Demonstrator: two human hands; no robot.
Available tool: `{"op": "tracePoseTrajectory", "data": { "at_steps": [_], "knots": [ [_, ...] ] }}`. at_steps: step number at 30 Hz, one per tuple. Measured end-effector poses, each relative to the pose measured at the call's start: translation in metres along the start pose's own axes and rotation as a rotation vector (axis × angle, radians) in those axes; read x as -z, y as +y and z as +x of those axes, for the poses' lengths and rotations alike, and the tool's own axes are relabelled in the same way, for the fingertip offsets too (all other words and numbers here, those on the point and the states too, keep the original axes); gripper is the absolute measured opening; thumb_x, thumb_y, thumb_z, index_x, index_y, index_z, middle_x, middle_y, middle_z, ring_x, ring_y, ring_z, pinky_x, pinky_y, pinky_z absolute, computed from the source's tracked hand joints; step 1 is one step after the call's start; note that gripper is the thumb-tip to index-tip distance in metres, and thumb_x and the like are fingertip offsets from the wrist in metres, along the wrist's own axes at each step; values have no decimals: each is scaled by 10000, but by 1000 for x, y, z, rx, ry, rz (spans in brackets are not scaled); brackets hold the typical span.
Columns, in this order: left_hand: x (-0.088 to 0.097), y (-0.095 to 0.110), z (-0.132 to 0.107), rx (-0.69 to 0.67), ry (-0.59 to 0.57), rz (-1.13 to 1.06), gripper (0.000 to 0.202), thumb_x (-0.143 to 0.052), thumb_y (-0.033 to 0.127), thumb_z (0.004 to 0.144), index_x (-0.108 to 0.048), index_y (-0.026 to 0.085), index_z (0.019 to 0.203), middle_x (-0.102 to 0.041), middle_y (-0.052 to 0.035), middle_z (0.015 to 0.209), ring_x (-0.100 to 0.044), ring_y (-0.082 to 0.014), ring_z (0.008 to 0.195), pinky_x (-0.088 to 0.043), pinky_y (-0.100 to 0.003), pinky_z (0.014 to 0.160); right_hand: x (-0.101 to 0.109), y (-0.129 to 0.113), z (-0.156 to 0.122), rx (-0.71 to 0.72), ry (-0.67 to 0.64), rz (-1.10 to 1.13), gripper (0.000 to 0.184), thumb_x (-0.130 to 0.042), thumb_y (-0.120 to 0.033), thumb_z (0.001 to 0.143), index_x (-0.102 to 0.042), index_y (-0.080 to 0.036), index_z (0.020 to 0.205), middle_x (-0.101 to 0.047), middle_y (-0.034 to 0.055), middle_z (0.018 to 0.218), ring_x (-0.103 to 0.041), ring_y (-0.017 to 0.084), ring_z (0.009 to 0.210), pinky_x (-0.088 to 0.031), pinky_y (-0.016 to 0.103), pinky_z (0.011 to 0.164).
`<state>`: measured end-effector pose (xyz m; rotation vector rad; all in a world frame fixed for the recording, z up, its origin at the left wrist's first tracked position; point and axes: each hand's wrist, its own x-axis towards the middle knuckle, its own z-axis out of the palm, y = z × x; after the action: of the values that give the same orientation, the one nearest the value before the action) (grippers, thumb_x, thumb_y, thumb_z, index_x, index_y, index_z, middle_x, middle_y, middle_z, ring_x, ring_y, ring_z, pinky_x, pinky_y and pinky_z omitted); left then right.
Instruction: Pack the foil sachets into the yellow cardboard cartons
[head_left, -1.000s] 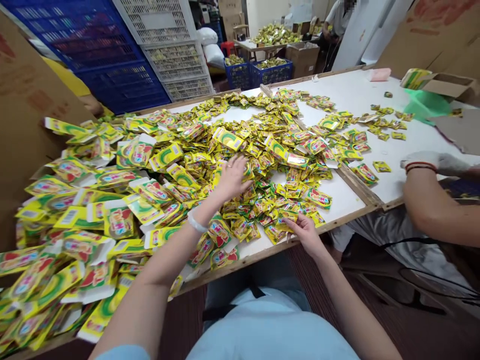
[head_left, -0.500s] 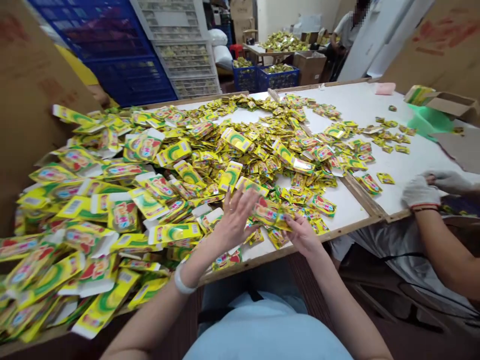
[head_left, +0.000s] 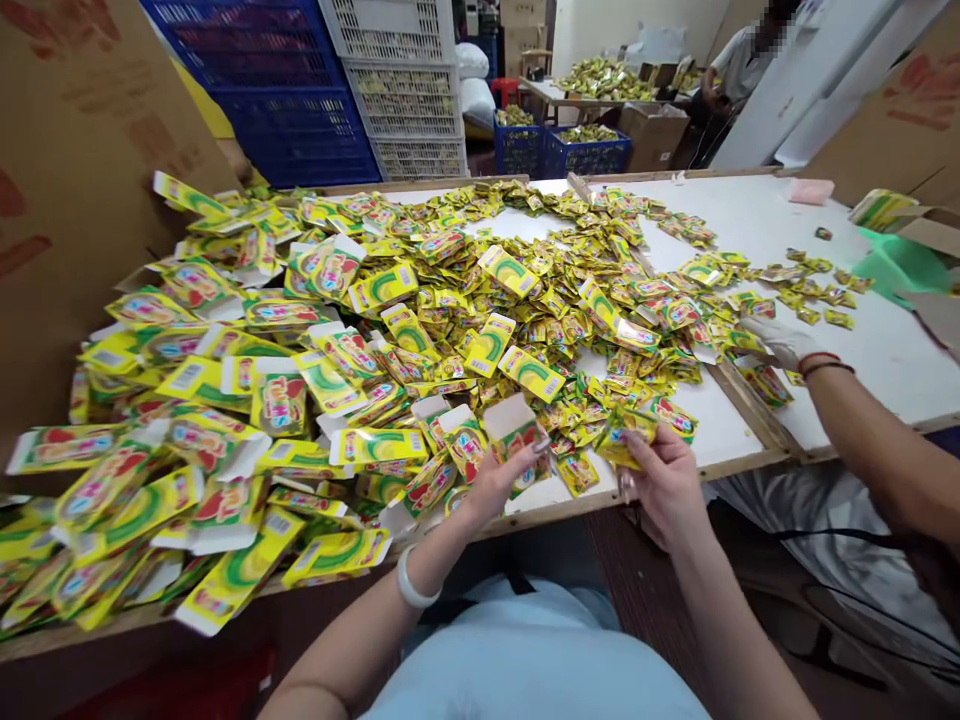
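Note:
My left hand (head_left: 499, 480) grips a small yellow-green carton (head_left: 514, 432) with its white flap open, held just above the table's near edge. My right hand (head_left: 664, 478) is closed on a bunch of small yellow sachets (head_left: 622, 435) beside the carton. A wide heap of the same sachets (head_left: 570, 320) covers the middle of the white table (head_left: 720, 430). Flattened yellow cartons (head_left: 187, 400) are piled along the left side.
A co-worker's white-gloved hand (head_left: 784, 342) reaches into sachets at the right. Blue and white crates (head_left: 337, 90) stand behind the table, brown cardboard (head_left: 67, 150) at the left. A green bag and open box (head_left: 900, 245) sit far right. Another person sits at a distant table (head_left: 600, 85).
My left hand came back from the heap to the near edge and now holds an opened carton. My right hand lifted a bunch of sachets. The co-worker's gloved hand moved into the sachets.

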<state>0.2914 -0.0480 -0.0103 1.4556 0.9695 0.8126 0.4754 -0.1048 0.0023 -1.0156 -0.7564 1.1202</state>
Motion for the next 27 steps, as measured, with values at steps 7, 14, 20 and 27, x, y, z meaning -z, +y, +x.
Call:
{"op": "tracePoseTrajectory", "data": {
  "at_steps": [7,14,20,27],
  "knots": [
    [1,17,-23,160,-308,-223,385,-769,465,677,-545,177,801,-583,8,695,-553,-142,638,-503,-291,643,-27,-31,18,387,-412,-551,131,-684,-221,847,-696,-271,967,-671,42,916,-647,185,785,-564,317,672],
    [3,6,-37,117,-424,1,325,-739,300,701,-578,173,953,-577,23,772,-512,-142,708,-474,-274,689,-18,-54,5,248,-903,-1021,228,-484,-144,934,-677,-239,1008,-633,65,954,-636,189,880,-539,302,756],
    [0,-2,-42,170,-522,46,390,-702,382,754,-575,168,1054,-593,8,825,-527,-147,723,-492,-287,712,12,-32,-12,216,-642,-787,136,-531,-220,960,-651,-242,1022,-635,39,914,-621,132,661,-520,243,576],
    [-15,-6,-36,-31,-531,223,527,-674,406,829,-510,208,1289,-654,-41,1033,-613,-210,949,-506,-342,868,20,-21,-36,37,-685,-669,212,-538,-286,963,-734,-292,1042,-720,54,979,-641,150,556,-566,298,557]
  ]
}}
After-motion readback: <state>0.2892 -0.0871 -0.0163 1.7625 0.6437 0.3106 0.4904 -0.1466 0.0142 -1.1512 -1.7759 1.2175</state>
